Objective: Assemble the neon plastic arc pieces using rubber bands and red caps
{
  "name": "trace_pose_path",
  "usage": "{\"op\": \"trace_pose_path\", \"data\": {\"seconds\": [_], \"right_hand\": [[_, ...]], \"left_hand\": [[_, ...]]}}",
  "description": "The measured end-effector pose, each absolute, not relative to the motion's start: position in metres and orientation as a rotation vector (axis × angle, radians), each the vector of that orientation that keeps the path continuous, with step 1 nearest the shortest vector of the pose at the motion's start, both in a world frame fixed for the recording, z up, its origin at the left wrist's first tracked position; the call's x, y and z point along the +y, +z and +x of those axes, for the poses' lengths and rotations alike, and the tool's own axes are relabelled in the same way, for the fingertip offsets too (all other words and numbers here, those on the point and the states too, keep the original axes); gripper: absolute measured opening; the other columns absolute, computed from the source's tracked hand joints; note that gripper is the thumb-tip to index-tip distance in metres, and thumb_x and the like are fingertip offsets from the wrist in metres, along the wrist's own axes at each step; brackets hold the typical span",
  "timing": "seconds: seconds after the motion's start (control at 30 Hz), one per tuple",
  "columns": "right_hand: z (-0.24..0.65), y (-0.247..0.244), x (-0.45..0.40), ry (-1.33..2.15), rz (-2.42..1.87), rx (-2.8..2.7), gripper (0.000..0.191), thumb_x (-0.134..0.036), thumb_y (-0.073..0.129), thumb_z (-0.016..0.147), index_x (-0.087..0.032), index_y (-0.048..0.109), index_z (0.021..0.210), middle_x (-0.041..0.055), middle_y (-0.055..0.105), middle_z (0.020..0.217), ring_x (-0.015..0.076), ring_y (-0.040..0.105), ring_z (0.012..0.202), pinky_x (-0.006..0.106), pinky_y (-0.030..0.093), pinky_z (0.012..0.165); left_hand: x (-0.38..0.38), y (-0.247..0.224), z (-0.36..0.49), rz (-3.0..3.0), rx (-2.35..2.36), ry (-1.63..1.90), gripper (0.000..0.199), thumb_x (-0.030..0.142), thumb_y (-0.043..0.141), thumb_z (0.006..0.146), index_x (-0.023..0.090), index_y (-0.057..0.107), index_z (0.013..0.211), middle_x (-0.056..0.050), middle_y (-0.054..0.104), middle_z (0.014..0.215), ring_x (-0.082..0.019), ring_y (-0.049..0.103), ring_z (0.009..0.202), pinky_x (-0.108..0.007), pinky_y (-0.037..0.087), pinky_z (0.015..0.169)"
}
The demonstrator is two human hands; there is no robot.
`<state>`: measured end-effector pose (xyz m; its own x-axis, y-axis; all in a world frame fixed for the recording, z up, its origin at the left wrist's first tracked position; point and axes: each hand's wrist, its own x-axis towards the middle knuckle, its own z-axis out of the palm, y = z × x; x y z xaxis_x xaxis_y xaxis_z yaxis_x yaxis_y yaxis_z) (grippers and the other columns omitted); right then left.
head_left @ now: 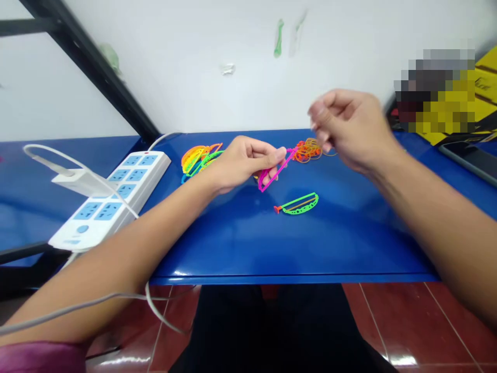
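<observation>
My left hand pinches a magenta plastic bow between thumb and fingers, above the blue table. To its right and higher up, my right hand is raised with its fingertips pressed together; whatever they hold, if anything, is too blurred to see. Below the hands lies a green bow with a green stick and an orange-red tip at its left end. Behind them sits a pile of tan rubber bands and orange-red pieces. Several orange, yellow, green and blue bows lie left of my left hand, partly hidden by it.
At the left a white power strip carries a plugged-in white adapter and cables. A dark phone and yellow boxes are at the right. A white wall rises behind the blue table.
</observation>
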<state>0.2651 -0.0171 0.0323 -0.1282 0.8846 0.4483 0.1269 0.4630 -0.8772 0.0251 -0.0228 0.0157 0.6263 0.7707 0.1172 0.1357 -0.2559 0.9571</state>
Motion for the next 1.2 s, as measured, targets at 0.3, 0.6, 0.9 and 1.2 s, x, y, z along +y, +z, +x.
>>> {"op": "trace_pose_path", "data": {"seconds": [0.3, 0.6, 0.9, 1.2], "right_hand": [[0.295, 0.012, 0.005, 0.140, -1.332, -1.918, 0.005, -0.024, 0.075, 0.089, -0.024, 0.071, 0.090, 0.0097, 0.075, 0.095, 0.0254, 0.064, 0.078, 0.042, 0.049, 0.080], [0.273, 0.008, -0.004, 0.348, -1.222, -1.985, 0.018, -0.036, 0.072, 0.094, -0.022, 0.073, 0.083, 0.0101, 0.075, 0.087, 0.0247, 0.064, 0.074, 0.040, 0.049, 0.072], [0.238, 0.008, -0.031, 1.010, -0.972, -1.818, 0.045, -0.067, 0.085, 0.082, -0.026, 0.069, 0.092, 0.0025, 0.073, 0.076, 0.0167, 0.060, 0.059, 0.031, 0.042, 0.048], [0.236, 0.013, -0.035, 0.866, -0.998, -1.812, 0.044, -0.064, 0.086, 0.082, -0.026, 0.065, 0.074, 0.0012, 0.067, 0.068, 0.0164, 0.058, 0.060, 0.032, 0.045, 0.054]], "left_hand": [[-0.017, 0.008, 0.027, 1.651, 0.887, 0.936, 0.055, 0.071, 0.068, 0.095, 0.018, 0.068, 0.085, -0.006, 0.073, 0.066, -0.012, 0.063, 0.045, -0.022, 0.039, 0.037], [-0.013, 0.003, 0.028, 1.601, 0.857, 0.989, 0.042, 0.055, 0.081, 0.092, 0.014, 0.073, 0.099, -0.008, 0.078, 0.081, -0.015, 0.075, 0.060, -0.021, 0.053, 0.047], [-0.016, 0.002, 0.031, 1.702, 0.877, 1.052, 0.045, 0.057, 0.084, 0.088, 0.016, 0.072, 0.103, -0.007, 0.079, 0.079, -0.021, 0.079, 0.067, -0.025, 0.060, 0.053], [-0.017, 0.001, 0.032, 1.719, 0.867, 1.041, 0.047, 0.060, 0.081, 0.089, 0.018, 0.066, 0.104, -0.004, 0.075, 0.071, -0.021, 0.077, 0.060, -0.026, 0.058, 0.049]]}}
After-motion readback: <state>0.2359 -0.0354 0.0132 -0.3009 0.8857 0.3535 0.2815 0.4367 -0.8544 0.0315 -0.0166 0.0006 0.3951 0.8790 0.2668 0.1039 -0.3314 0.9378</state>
